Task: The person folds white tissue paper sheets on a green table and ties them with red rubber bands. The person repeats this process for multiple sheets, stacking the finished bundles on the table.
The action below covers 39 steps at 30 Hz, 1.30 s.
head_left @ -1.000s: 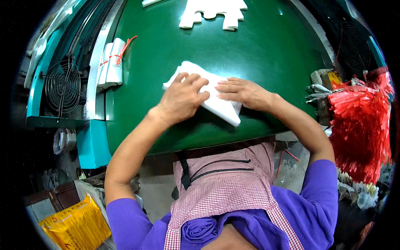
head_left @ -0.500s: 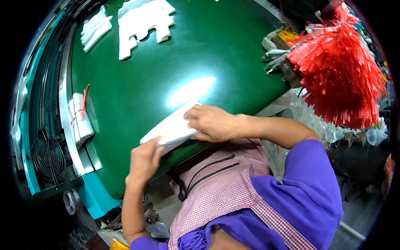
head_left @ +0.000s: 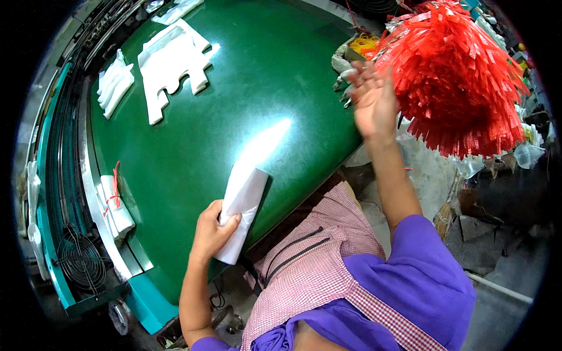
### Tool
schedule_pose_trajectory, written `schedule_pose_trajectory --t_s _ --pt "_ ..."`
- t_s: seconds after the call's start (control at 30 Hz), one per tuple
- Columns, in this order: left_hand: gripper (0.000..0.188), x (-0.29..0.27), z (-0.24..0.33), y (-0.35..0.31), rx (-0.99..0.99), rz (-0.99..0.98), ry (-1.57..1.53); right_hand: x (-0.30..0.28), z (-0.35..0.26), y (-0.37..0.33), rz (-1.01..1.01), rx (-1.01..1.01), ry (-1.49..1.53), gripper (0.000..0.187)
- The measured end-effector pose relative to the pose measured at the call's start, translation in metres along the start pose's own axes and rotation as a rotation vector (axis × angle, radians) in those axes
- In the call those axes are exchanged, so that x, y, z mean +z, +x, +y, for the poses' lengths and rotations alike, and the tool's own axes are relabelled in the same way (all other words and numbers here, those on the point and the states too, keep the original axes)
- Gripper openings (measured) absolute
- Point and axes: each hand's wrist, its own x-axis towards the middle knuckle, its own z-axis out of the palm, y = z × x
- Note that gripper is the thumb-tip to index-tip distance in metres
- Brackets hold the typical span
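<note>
Left hand (head_left: pixel 215 233) grasps a folded white bundle (head_left: pixel 246 196), with the thumb pressed on the upper face and the fingers at its left side, partly hidden. This bundle lies slantwise on the green worktop (head_left: pixel 257 88), and its lower end is at the near edge. The right hand (head_left: pixel 373 105) is lifted by the right corner of the worktop, unclenched, with its fingers spread. It is just beside a large bunch of red strips (head_left: pixel 462 88); whether it touches them, I cannot tell. On the left edge, toward the near corner, rests a red-tied white bundle (head_left: pixel 121 215). Toward the far left corner lies a notched white stack (head_left: pixel 170 61), and closer to the left edge a smaller white stack (head_left: pixel 115 86).
</note>
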Motion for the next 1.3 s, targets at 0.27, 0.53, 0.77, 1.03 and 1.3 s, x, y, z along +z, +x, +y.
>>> schedule_pose_trajectory --t_s 0.27,0.53,0.77,1.03,1.3 --pt "0.028 0.018 -0.016 -0.055 -0.141 0.194 -0.919 0.026 0.095 -0.052 -0.268 0.066 -0.482 0.019" --pt "0.039 -0.01 -0.022 -0.055 -0.115 -0.035 -1.17 0.031 0.093 -0.174 -1.762 0.515 -1.352 0.023" --pt "0.036 -0.064 -0.029 -0.021 -0.084 0.184 -0.241 0.043 0.079 -0.12 -1.705 -0.009 -0.653 0.016" --pt "0.052 -0.007 -0.009 0.001 0.295 0.399 0.194 0.079 0.146 -0.096 -1.137 0.883 -0.643 0.02" --pt "0.013 0.0 -0.035 0.004 0.018 0.444 -0.518 0.068 0.138 -0.132 -1.6 -0.538 -1.089 0.013"
